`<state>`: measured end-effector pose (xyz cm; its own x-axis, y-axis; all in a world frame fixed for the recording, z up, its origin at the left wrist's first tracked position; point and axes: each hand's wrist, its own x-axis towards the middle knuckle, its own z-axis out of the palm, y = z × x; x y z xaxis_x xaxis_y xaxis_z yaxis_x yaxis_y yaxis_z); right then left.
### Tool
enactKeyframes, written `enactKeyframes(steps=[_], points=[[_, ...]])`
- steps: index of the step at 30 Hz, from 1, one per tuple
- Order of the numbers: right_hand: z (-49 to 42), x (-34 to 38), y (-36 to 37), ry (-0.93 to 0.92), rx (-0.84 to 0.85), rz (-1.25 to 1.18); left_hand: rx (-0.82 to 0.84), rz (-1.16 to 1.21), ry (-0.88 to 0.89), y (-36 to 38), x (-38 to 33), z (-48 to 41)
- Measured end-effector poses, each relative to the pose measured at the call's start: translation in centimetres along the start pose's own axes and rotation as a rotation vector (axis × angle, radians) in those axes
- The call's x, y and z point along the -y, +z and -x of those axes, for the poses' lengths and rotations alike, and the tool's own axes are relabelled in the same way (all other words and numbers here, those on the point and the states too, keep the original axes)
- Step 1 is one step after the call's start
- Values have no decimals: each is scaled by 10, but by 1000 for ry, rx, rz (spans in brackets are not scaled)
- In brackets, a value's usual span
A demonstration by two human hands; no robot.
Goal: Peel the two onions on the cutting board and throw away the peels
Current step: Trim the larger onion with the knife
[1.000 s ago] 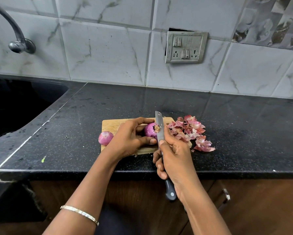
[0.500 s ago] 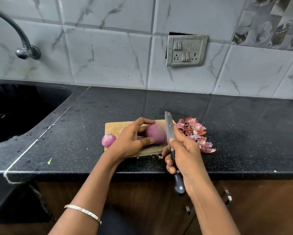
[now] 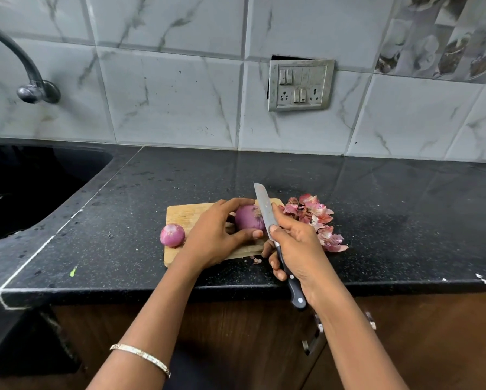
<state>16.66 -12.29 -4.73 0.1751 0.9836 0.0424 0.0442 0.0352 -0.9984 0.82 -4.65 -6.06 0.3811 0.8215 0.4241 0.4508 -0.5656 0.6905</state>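
We are gripping the onion (image 3: 249, 219) in our left hand (image 3: 213, 240); right hand (image 3: 298, 246) is gripping the knife (image 3: 264, 209), trimming its end. Next: strip skin.

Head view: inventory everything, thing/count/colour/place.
countertop: 1, black speckled, across the view
sink: 1, black, set in at left
tap: 1, dark metal, wall above sink
switch plate: 1, grey, tiled wall
cutting board: 1, light wood, countertop front
held onion: 1, purple, on the board
loose onion: 1, purple, board's left edge
peels: 1 pile, pink, countertop right of board
knife: 1, steel blade, black handle, at held onion's right end
bracelet: 1, pale metal, left wrist
left hand: 1, grips held onion
right hand: 1, grips knife handle
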Motion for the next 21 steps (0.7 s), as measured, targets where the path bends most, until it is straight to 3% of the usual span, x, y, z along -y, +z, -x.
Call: enactKeyframes(steps=[10,21], points=[[12,-5,7,-31,-5,8,11,273,-87,-5,15,0],[12,-9,18,-80,-78,127,29,321,-110,-6,13,-3]])
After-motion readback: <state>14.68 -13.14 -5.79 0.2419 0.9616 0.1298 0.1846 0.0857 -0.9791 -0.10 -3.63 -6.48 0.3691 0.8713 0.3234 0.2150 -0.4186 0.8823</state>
